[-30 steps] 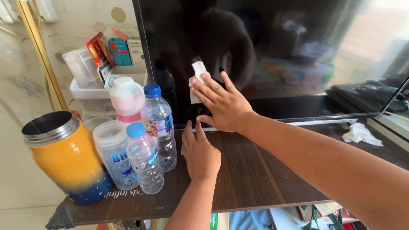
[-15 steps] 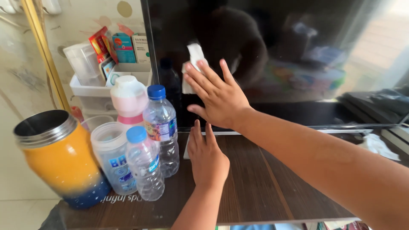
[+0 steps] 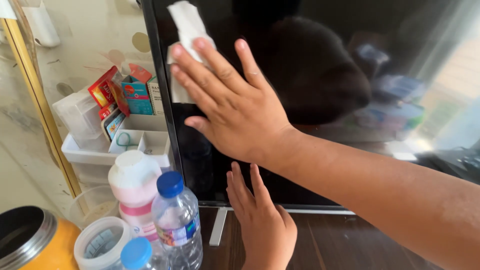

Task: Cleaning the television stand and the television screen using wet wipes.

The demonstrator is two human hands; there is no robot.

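My right hand (image 3: 232,102) lies flat against the dark screen of a television (image 3: 350,75), fingers spread, pressing a white tissue (image 3: 186,25) to the glass near the screen's upper left edge. Below it, my left hand (image 3: 262,225) rests open against the bottom of the screen, just above the dark wooden shelf (image 3: 340,245), with nothing in it. The screen mirrors a dim room.
Left of the television stand a clear bottle with a blue cap (image 3: 176,220), a pink and white bottle (image 3: 132,190), a plastic jar (image 3: 97,245), an orange steel flask (image 3: 30,245) and a white organiser tray (image 3: 125,145) with small boxes.
My right hand has slid the tissue upward and to the left across the screen. The camera has moved closer and higher, and my left hand has shifted up to the screen's bottom edge.
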